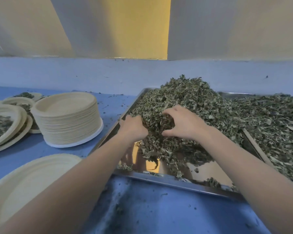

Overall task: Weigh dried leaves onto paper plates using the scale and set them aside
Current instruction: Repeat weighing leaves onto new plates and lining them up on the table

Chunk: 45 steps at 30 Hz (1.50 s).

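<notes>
Nearest to the camera, an empty plate (30, 176) lies on the blue counter (159, 213), to the left of the steel tray (159, 180). The left forearm passes over the right edge of this plate. Small leaf crumbs and dust are scattered on the counter just in front of the tray.

The tray holds a big heap of dried leaves (184, 102). Its near part is almost bare and shines like a mirror, with only a few leaves on it. Both hands are in the heap, at its near left side. The left hand (134, 127) is pushed into the leaves near the left rim of the tray, and its fingers are hidden in them, so how wide its grip is cannot be told. The right hand (183, 124) lies on top of the heap with the fingers curled and the thumb spread below; its grip is half closed around a bunch of leaves.

To the left of the tray, a little farther, a tall stack of plates (68, 122) stands on the counter. Left of the stack, several filled plates (5, 125) with leaves on them overlap each other, and more lie behind them.

To the right of the tray, touching it, a second tray (227, 94) is also full of leaves. Behind both trays runs a pale blue wall (74, 73).
</notes>
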Tool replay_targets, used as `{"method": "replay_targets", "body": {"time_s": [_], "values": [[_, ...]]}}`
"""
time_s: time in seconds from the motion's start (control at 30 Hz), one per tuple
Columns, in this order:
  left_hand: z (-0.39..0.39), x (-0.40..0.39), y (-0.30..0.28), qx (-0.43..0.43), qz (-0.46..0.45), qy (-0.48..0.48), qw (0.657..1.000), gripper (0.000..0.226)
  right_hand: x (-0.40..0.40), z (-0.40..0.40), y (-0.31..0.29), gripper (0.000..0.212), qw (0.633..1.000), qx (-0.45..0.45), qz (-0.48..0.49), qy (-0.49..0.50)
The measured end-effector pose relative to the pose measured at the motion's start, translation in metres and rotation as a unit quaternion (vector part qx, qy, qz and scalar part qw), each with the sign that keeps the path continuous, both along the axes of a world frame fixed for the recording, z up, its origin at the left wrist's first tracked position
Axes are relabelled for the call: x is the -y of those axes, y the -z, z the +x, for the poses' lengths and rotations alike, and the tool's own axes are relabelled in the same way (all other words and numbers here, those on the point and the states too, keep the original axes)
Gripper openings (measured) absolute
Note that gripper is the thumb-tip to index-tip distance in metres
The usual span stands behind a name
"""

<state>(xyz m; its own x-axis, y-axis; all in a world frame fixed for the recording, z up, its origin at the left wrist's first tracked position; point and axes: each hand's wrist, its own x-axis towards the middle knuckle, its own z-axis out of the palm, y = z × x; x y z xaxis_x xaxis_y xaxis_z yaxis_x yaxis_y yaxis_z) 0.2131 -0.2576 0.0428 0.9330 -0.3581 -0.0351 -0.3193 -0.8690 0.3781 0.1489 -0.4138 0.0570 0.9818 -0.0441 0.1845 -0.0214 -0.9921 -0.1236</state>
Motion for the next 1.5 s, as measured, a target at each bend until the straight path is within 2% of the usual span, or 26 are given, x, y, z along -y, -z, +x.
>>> {"method": "replay_targets", "body": {"time_s": [0.1, 0.2, 0.3, 0.37, 0.47, 0.5, 0.57, 0.63, 0.7, 0.77, 0.8, 0.87, 0.93, 1.0, 1.07, 1.23, 1.3, 1.4, 1.5], "values": [[0.016, 0.007, 0.003, -0.031, -0.004, -0.007, 0.999, 0.070, 0.000, 0.028, -0.001, 0.090, 0.999, -0.005, -0.046, 0.007], [0.023, 0.013, 0.007, -0.032, -0.031, 0.034, 0.998, 0.083, -0.007, 0.052, 0.007, 0.091, 0.996, -0.070, -0.062, 0.011], [0.021, 0.018, 0.009, -0.019, 0.058, 0.088, 0.994, 0.078, -0.013, 0.054, 0.020, 0.080, 0.986, -0.148, -0.071, -0.037], [0.017, 0.015, 0.005, -0.014, 0.083, 0.117, 0.990, 0.069, -0.011, 0.044, 0.015, 0.076, 0.979, -0.190, -0.024, -0.068], [0.009, 0.002, -0.013, -0.050, 0.048, 0.163, 0.984, 0.062, 0.000, 0.019, -0.011, 0.073, 0.961, -0.243, 0.075, -0.107], [0.007, -0.004, -0.019, -0.055, 0.046, 0.165, 0.984, 0.063, 0.004, 0.010, -0.019, 0.075, 0.956, -0.255, 0.089, -0.111], [0.004, -0.015, -0.026, -0.074, 0.046, 0.155, 0.984, 0.071, 0.009, -0.004, -0.025, 0.097, 0.950, -0.290, 0.071, -0.093], [-0.002, -0.024, -0.028, -0.181, 0.087, 0.162, 0.966, 0.092, 0.008, -0.013, -0.020, 0.123, 0.936, -0.344, 0.048, -0.053], [-0.008, -0.023, -0.022, -0.266, 0.155, 0.175, 0.935, 0.120, -0.001, -0.018, -0.008, 0.136, 0.928, -0.368, 0.052, -0.034], [-0.012, -0.015, -0.012, -0.226, 0.179, 0.172, 0.942, 0.129, -0.010, -0.016, 0.005, 0.135, 0.938, -0.337, 0.069, -0.044], [-0.014, -0.011, -0.008, -0.185, 0.175, 0.171, 0.952, 0.123, -0.013, -0.012, 0.010, 0.129, 0.948, -0.302, 0.084, -0.051], [-0.017, -0.003, -0.002, -0.139, 0.120, 0.178, 0.967, 0.095, -0.019, -0.006, 0.019, 0.110, 0.968, -0.220, 0.101, -0.059], [-0.019, 0.001, 0.001, -0.153, 0.028, 0.158, 0.975, 0.066, -0.023, -0.003, 0.024, 0.096, 0.981, -0.157, 0.099, -0.052], [-0.023, 0.004, 0.001, -0.128, -0.002, 0.148, 0.981, 0.055, -0.022, -0.004, 0.023, 0.085, 0.984, -0.124, 0.124, -0.042], [-0.024, 0.006, -0.006, -0.076, -0.007, 0.152, 0.985, 0.060, -0.018, -0.006, 0.014, 0.076, 0.982, -0.095, 0.161, -0.036], [-0.027, 0.007, -0.033, -0.029, -0.093, 0.125, 0.987, 0.068, -0.016, -0.013, -0.016, 0.070, 0.972, -0.032, 0.231, -0.033], [-0.030, 0.006, -0.033, -0.072, -0.118, 0.114, 0.984, 0.075, -0.022, -0.017, -0.017, 0.075, 0.971, -0.061, 0.229, -0.035], [-0.042, 0.006, -0.028, -0.177, -0.158, 0.100, 0.966, 0.102, -0.028, -0.023, -0.012, 0.083, 0.984, -0.084, 0.155, -0.031], [-0.047, 0.008, -0.024, -0.164, -0.164, 0.103, 0.967, 0.093, -0.030, -0.031, -0.012, 0.071, 0.983, -0.054, 0.174, -0.019]]}}
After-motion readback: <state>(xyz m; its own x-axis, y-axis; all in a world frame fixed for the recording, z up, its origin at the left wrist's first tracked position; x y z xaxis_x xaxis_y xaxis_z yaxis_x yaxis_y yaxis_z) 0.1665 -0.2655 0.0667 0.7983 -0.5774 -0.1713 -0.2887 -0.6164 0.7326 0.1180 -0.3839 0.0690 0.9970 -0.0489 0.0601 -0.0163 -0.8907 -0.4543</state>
